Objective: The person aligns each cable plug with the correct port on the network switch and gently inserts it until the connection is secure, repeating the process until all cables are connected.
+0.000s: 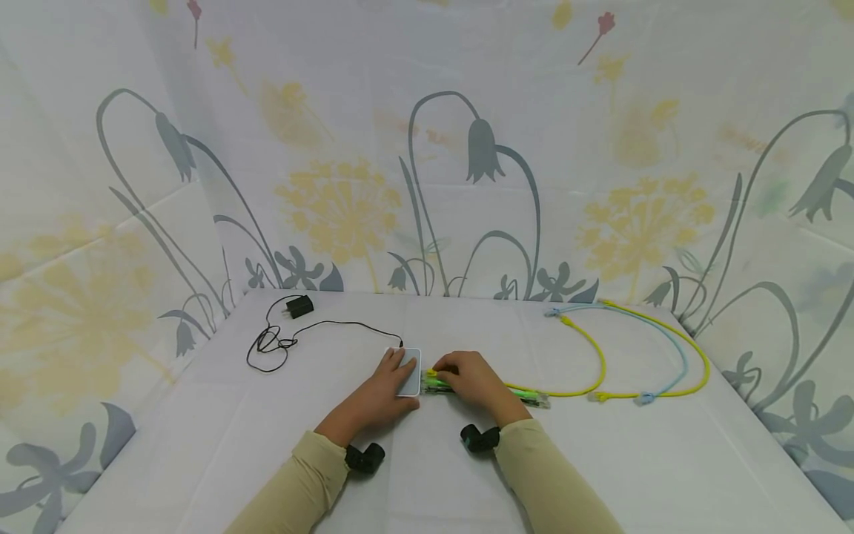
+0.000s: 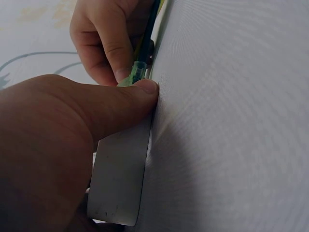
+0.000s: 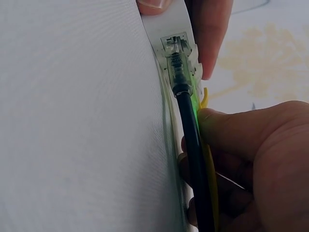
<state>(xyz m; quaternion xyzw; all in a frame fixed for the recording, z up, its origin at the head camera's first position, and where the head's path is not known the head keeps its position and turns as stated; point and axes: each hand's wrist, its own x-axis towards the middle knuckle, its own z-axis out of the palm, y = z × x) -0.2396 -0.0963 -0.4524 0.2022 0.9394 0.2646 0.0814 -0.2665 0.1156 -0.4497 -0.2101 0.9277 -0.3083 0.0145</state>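
My left hand (image 1: 383, 389) holds a white network switch (image 1: 411, 371) against the table, thumb along its near side and fingers over its top. At the right end of the switch, my right hand (image 1: 474, 378) pinches a yellow network cable (image 3: 211, 183) near its plug (image 1: 431, 373). Whether that plug is inside a port cannot be told. A black network cable (image 3: 193, 145) has its clear plug (image 3: 177, 70) in a port on the same end. Something bright green (image 1: 527, 397), apparently another cable, runs beside it, partly under the right hand.
A thin black power lead (image 1: 347, 322) runs from the switch's back to a coil and a black power adapter (image 1: 299, 306) at left. To the right, a light blue network cable (image 1: 680, 356) and another yellow cable (image 1: 706, 363) lie in loops. A patterned cloth hangs behind.
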